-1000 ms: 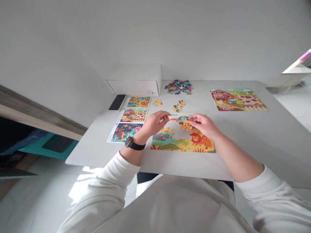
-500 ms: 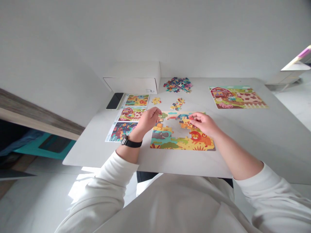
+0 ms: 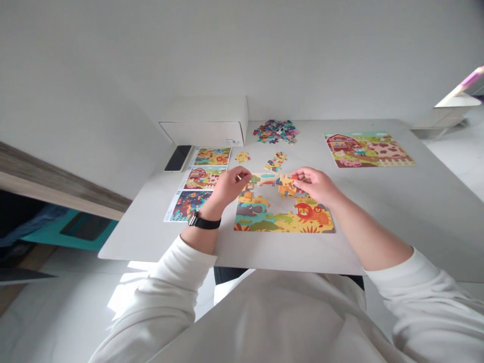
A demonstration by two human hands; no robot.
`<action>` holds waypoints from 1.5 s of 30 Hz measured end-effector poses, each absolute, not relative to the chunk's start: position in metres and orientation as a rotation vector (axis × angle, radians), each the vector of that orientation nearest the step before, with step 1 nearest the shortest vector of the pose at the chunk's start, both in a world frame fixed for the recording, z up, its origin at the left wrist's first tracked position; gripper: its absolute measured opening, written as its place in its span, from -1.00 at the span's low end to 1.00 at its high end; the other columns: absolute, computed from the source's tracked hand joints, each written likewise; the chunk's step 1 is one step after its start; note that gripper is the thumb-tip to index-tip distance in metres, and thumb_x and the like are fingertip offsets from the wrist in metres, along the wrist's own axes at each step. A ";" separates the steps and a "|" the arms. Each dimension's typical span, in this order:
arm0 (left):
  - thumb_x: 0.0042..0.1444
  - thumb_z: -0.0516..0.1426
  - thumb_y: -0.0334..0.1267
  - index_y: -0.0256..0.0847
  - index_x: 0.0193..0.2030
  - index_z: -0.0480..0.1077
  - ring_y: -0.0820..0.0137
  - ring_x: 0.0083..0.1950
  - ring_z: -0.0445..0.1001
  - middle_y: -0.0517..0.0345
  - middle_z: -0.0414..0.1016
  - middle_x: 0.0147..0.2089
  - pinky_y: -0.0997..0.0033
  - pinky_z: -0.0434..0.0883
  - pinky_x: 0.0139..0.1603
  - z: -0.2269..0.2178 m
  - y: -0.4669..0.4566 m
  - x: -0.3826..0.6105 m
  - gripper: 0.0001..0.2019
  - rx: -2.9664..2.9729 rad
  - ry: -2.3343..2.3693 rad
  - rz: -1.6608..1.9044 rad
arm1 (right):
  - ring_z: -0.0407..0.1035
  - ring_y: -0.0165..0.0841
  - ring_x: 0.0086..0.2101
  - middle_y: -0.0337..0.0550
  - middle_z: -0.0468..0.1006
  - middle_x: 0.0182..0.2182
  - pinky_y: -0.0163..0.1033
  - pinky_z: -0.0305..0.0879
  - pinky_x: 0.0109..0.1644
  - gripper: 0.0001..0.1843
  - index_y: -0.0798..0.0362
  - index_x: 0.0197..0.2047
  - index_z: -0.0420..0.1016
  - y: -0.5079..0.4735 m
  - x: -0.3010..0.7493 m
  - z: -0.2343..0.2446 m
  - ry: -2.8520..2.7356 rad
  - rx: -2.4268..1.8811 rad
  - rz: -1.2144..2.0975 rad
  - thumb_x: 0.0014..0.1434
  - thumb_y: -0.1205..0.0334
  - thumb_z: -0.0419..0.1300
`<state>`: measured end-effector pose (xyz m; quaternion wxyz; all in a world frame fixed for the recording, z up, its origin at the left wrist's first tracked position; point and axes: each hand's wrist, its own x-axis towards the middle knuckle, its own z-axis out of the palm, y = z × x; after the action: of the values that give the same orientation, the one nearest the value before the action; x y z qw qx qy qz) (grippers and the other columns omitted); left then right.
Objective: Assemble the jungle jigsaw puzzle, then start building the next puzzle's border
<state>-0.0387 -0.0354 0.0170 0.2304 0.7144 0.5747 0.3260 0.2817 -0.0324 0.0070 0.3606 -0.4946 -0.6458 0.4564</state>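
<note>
You are, I judge, at the step of filling the middle of the animal puzzle (image 3: 279,219), which lies on the surface (image 3: 302,254) before you. At two o'clock from its gap, the fingers of your right hand (image 3: 318,187) pinch a yellow piece (image 3: 286,187). At ten o'clock, your left hand (image 3: 232,185) has curled fingers; I cannot tell if they hold something. Loose pieces (image 3: 275,162) lie at twelve o'clock. The next move probably calls for matching the yellow piece's edges carefully.
</note>
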 end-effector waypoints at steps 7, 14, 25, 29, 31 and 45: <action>0.38 0.14 -0.01 -0.17 -0.23 0.59 0.44 -0.43 0.31 0.20 0.57 -0.40 0.40 0.18 -0.37 0.017 -0.038 -0.039 -0.68 1.991 1.537 0.855 | 0.56 -0.35 -0.41 -0.15 0.68 -0.16 -0.21 0.54 -0.29 -0.70 -0.08 -0.01 0.67 -0.015 0.247 0.026 -1.802 -1.243 1.119 0.22 0.04 0.46; 0.38 0.12 0.03 -0.19 -0.37 0.53 0.43 -0.43 0.30 0.22 0.43 -0.48 0.39 0.17 -0.37 0.025 -0.040 -0.037 -0.60 1.972 1.519 0.780 | 0.59 -0.32 -0.38 -0.16 0.67 -0.20 -0.22 0.56 -0.31 -0.69 -0.08 -0.02 0.67 -0.007 0.216 0.013 -1.820 -1.188 1.170 0.21 0.02 0.47; 0.32 0.15 0.01 -0.18 -0.44 0.49 0.39 -0.44 0.27 0.20 0.40 -0.53 0.35 0.13 -0.39 0.012 -0.036 -0.042 -0.61 2.070 1.614 0.551 | 0.59 -0.30 -0.28 -0.15 0.73 -0.22 -0.16 0.53 -0.05 -0.68 -0.05 0.04 0.71 -0.011 0.209 -0.012 -2.060 -1.221 0.866 0.20 0.28 0.44; 0.32 0.15 0.00 -0.18 -0.40 0.55 0.37 -0.42 0.32 0.17 0.48 -0.49 0.33 0.15 -0.36 0.010 -0.035 -0.043 -0.63 2.114 1.648 0.468 | 0.60 -0.27 -0.26 -0.15 0.75 -0.22 -0.14 0.52 -0.05 -0.73 -0.07 0.00 0.73 -0.013 0.207 -0.014 -2.117 -1.239 0.831 0.22 0.29 0.43; 0.33 0.14 0.02 -0.18 -0.36 0.58 0.35 -0.40 0.36 0.13 0.54 -0.44 0.31 0.16 -0.35 0.011 -0.034 -0.046 -0.63 2.128 1.660 0.449 | 0.61 -0.26 -0.27 -0.15 0.75 -0.22 -0.14 0.52 -0.06 -0.75 -0.06 0.00 0.74 -0.013 0.206 -0.015 -2.132 -1.269 0.818 0.23 0.29 0.43; 0.33 0.23 -0.03 -0.14 -0.19 0.63 0.24 -0.29 0.52 0.04 0.68 -0.26 0.32 0.26 -0.29 0.008 -0.033 -0.052 -0.75 2.111 1.793 0.375 | 0.65 -0.16 -0.21 -0.14 0.79 -0.14 -0.07 0.53 -0.07 -0.76 -0.13 0.00 0.78 -0.010 0.199 -0.018 -2.271 -1.342 0.618 0.29 0.25 0.38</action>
<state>-0.0522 -0.0333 0.0076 0.1725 0.7439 0.6319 0.1321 0.1991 -0.0104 -0.0184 0.2146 -0.4837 -0.8188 0.2227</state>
